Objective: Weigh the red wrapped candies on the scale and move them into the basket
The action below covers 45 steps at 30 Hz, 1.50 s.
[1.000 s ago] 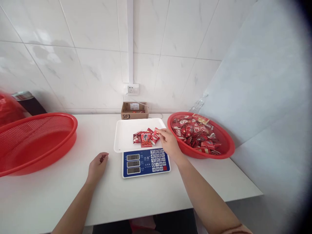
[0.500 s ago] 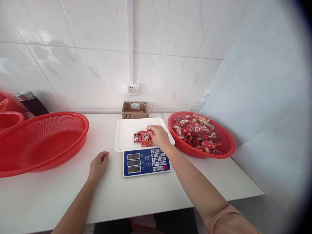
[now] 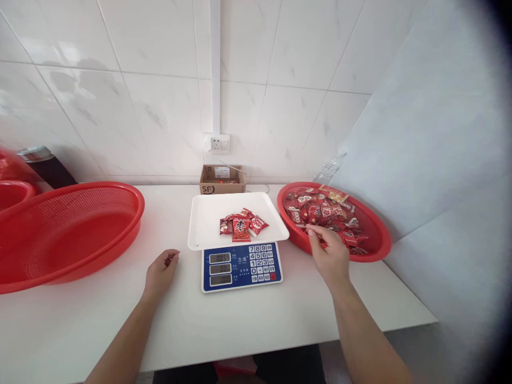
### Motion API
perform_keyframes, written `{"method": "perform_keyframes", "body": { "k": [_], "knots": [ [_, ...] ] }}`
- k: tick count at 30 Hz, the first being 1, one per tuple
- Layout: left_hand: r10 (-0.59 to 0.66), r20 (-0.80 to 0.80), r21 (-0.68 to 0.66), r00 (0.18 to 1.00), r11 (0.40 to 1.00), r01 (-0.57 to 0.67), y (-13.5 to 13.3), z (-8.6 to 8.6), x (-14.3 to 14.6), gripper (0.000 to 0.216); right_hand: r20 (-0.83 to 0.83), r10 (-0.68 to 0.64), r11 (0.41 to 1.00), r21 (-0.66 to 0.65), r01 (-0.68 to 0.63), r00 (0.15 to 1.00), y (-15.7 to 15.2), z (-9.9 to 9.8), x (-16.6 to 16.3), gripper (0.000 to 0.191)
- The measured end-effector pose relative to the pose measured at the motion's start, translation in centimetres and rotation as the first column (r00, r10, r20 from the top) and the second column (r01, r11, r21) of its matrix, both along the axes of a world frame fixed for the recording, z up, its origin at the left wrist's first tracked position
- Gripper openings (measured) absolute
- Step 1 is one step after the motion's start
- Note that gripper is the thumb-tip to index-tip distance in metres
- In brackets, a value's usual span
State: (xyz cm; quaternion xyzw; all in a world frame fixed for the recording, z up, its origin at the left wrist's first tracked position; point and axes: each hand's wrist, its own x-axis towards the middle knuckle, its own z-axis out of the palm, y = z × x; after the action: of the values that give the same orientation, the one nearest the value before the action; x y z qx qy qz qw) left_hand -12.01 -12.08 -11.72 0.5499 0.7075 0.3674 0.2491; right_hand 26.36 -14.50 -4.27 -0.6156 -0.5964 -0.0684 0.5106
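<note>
My right hand [image 3: 330, 255] is at the near left rim of a red plastic basket [image 3: 380, 250] piled with small red snack packets [image 3: 316, 213]. Its thumb and forefinger are drawn together at the tips, with no packet visible between them. A small heap of red snack packets [image 3: 241, 229] lies on the white tray [image 3: 204, 213] of a digital scale [image 3: 242, 268]. One packet in front bears a large black character. Resting on the table left of the scale, my left hand [image 3: 162, 272] has its fingers curled in and shows nothing in them.
An SF cardboard box [image 3: 222, 188] stands behind the scale, below a wall socket [image 3: 220, 144]. On the left is a large red perforated basket [image 3: 76, 229], with a dark flask [image 3: 50, 168] behind it. The white table [image 3: 180, 325] ends at the front.
My right hand has let go of a packet on the scale tray and moved right to the full basket. The display's top number has risen. My left hand has stayed put.
</note>
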Motion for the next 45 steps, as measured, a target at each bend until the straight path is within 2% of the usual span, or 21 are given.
{"method": "perform_keyframes", "body": {
  "k": [4, 9, 17, 22, 26, 30, 33, 36, 38, 41, 43, 45],
  "knots": [
    [0.001, -0.008, -0.003, 1.0, 1.0, -0.001, 0.0, 0.0, 0.0, 0.026, 0.01, -0.113, 0.993, -0.017, 0.113, 0.994, -1.4, -1.2, 2.6, 0.026],
    [0.005, -0.003, -0.008, 1.0, 1.0, -0.005, 0.0, 0.0, 0.1, 0.027, 0.037, -0.137, 0.99, -0.027, 0.138, 0.99, -2.1, -1.9, 3.0, 0.027],
    [0.01, -0.004, -0.008, 1.0, 1.0, -0.01, -0.2, 0.3, 0.2, 0.026, 0.033, -0.084, 0.996, -0.023, 0.085, 0.996, -1.8, -1.6, 1.4, 0.025],
    [0.013, -0.003, -0.032, 1.0, 0.999, -0.013, -0.3, 0.5, 0.3, 0.026, 0.076, -0.068, 0.997, -0.026, 0.07, 0.995, -1.5, -2.0, 1.1, 0.024],
    [0.014, -0.007, -0.034, 1.0, 0.999, -0.014, -0.3, 0.7, 0.3, 0.026, 0.102, -0.056, 0.998, 0.003, 0.056, 0.993, -1.7, -2.3, 1.0, 0.024],
    [-0.001, -0.012, -0.014, 1.0, 1.0, 0.001, -0.1, 0.4, 0.2, 0.025, 0.051, -0.002, 0.999, 0.05, 0.0, 0.999, -2.2, -2.8, 0.2, 0.021],
    [-0.006, -0.013, 0.014, 1.0, 1.0, 0.006, -0.3, 0.1, 0.4, 0.025, -0.022, 0.078, 0.996, -0.042, -0.078, 0.997, -2.4, -4.3, -0.5, 0.024],
    [-0.021, -0.116, 0.193, 0.993, 0.98, 0.044, -1.0, 0.6, 0.5, 0.025, -0.134, 0.091, 0.955, -0.271, -0.124, 0.987, -2.1, -7.0, -0.6, 0.031],
    [0.035, -0.284, 0.395, 0.958, 0.915, 0.083, -1.5, 1.8, 0.0, 0.024, -0.185, 0.071, 0.908, -0.396, -0.14, 0.98, -1.8, -8.8, -0.4, 0.034],
    [0.276, -0.484, 0.594, 0.831, 0.801, 0.08, -1.9, 4.4, -2.0, 0.025, -0.228, 0.049, 0.873, -0.463, -0.153, 0.972, -1.5, -10.6, -0.1, 0.037],
    [0.408, -0.57, 0.591, 0.713, 0.806, 0.012, -1.9, 6.2, -4.0, 0.029, -0.248, 0.035, 0.869, -0.471, -0.152, 0.968, -1.4, -11.0, 0.0, 0.038],
    [0.429, -0.661, 0.486, 0.616, 0.87, -0.085, -1.7, 7.5, -5.9, 0.034, -0.256, 0.029, 0.861, -0.484, -0.154, 0.966, -1.4, -10.9, 0.0, 0.04]
  ]
}}
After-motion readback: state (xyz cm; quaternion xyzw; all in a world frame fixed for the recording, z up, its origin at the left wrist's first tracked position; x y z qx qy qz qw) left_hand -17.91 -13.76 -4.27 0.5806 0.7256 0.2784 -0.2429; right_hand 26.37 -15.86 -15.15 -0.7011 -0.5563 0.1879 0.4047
